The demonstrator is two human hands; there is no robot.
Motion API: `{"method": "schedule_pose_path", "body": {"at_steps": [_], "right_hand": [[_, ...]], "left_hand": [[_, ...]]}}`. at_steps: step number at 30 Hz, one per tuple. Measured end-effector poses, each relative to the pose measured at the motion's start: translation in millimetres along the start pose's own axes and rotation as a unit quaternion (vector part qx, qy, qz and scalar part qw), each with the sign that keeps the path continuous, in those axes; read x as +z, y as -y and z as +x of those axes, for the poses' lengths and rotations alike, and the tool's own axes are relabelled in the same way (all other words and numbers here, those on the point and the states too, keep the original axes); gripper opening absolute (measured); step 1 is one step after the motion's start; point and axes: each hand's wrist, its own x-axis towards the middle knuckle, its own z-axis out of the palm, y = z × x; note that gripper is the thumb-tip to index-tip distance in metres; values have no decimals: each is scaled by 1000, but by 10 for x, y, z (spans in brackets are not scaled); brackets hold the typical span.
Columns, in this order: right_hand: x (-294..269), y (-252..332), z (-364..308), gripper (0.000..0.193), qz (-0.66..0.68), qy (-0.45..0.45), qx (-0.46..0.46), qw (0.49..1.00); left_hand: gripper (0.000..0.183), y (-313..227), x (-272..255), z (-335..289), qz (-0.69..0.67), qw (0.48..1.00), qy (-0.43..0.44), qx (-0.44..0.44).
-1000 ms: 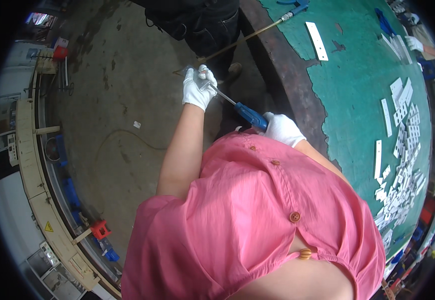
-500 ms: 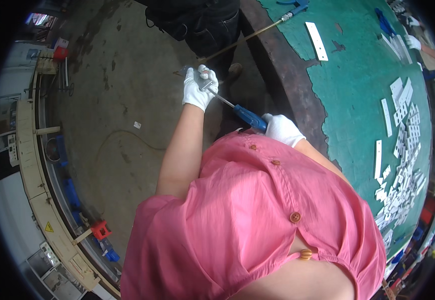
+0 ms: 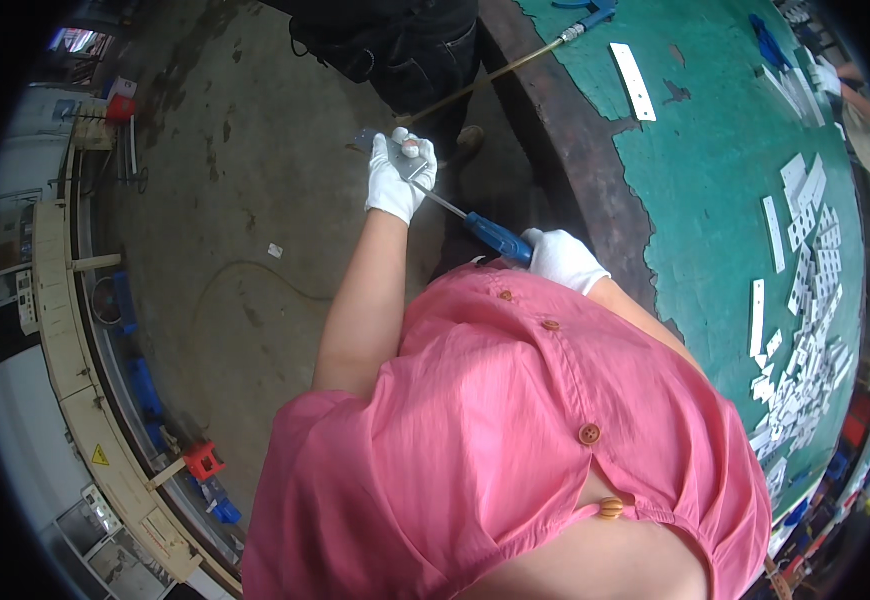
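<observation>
In a white glove, my left hand (image 3: 393, 192) is raised over the floor, its fingers closed round a small grey metal plate (image 3: 411, 169). My right hand (image 3: 563, 262), also gloved, is wrapped round the end of a blue-handled tool (image 3: 496, 236) close to my pink shirt. A slim metal shaft runs from that handle up and left to the plate, and its tip meets the plate or lies just at it. The exact shape of the tip cannot be made out.
To the right, a green-topped table (image 3: 685, 230) bears a heap of pale metal pieces (image 3: 805, 350) and a single white strip (image 3: 633, 82). A blue air gun (image 3: 589, 18) with a hose lies at its far edge. Ahead stands a person in dark trousers (image 3: 395, 50); another works at far right.
My left hand's fingers have shifted slightly about the plate, and the blue-handled tool has moved a little. At far right, the other person's hand and arm have changed position.
</observation>
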Motion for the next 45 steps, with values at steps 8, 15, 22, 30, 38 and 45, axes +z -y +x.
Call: {"method": "schedule_pose_path", "body": {"at_steps": [8,15,22,30,38,45], "right_hand": [[-2,-18,55,34,9,2,6,1000],[-5,19,53,34,0,16,12,1000],[0,9,46,32,-10,-5,6,1000],[12,4,45,31,-12,-20,12,1000],[2,4,32,31,-12,-27,3,1000],[-14,11,27,32,2,-40,7,999]], "left_hand": [[34,66,319,-270,265,952,-135,69],[50,-25,277,-229,325,940,-86,50],[75,42,295,-222,345,938,-10,37],[80,115,181,-186,374,927,-5,24],[79,110,149,-254,371,928,-34,12],[76,81,89,-238,345,938,-23,-6]]}}
